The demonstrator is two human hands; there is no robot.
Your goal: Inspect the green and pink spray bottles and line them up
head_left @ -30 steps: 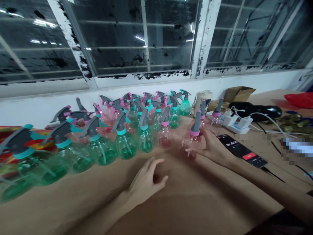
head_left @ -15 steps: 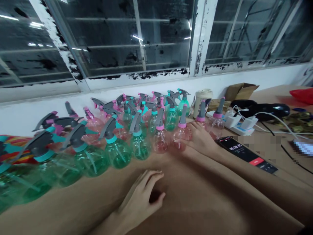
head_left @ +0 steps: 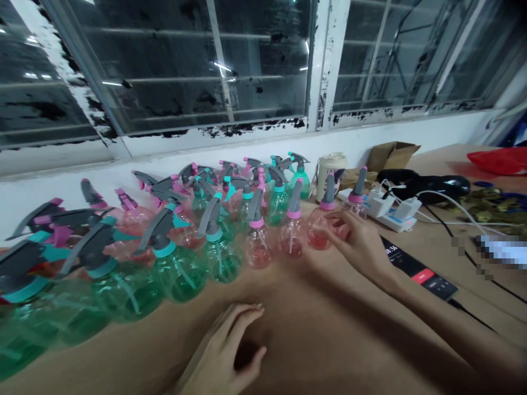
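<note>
Low in the middle, my left hand [head_left: 228, 351] hovers over the brown table, its fingers curved and apart, holding nothing. My right hand [head_left: 360, 241] reaches to the right end of the front row, beside a pink spray bottle [head_left: 317, 236] with a grey trigger head. Its bent fingers overlap the bottle's right side; whether they press on it is unclear. Another pink spray bottle [head_left: 357, 198] is partly hidden behind this hand. Left of it stand more pink bottles, one of them a clear pink spray bottle [head_left: 291, 238], then a green spray bottle [head_left: 222, 258] with a turquoise collar.
Several more green and pink bottles crowd the left and back, along the white wall [head_left: 164, 159]. At right lie a phone [head_left: 422, 271], a power strip [head_left: 397, 219] with chargers and cables, a black object [head_left: 436, 184] and a cardboard box [head_left: 393, 156]. A pale cup [head_left: 329, 164] stands behind.
My right hand has moved right, from one pink spray bottle to the neighbouring one. The whole view has shifted slightly; my left hand keeps its curved pose.
</note>
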